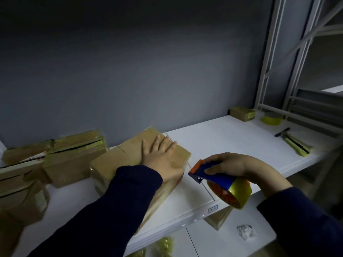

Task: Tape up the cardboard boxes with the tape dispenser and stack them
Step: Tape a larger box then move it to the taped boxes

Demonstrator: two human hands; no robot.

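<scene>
On shelf point(232, 134), left hand point(161, 156) flat on box point(115, 160); right hand point(232, 166) gripping dispenser point(219, 180)

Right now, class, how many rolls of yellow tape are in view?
2. The loaded roll sits on the tape dispenser held by the right hand; a spare roll lies at the far right end of the table. Blurred yellowish things below could be more.

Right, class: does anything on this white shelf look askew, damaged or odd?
Yes: the brown cardboard box at the back left shows a dark gap under its yellow-taped lid, so it looks poorly closed. Nothing else plainly stands out.
</scene>
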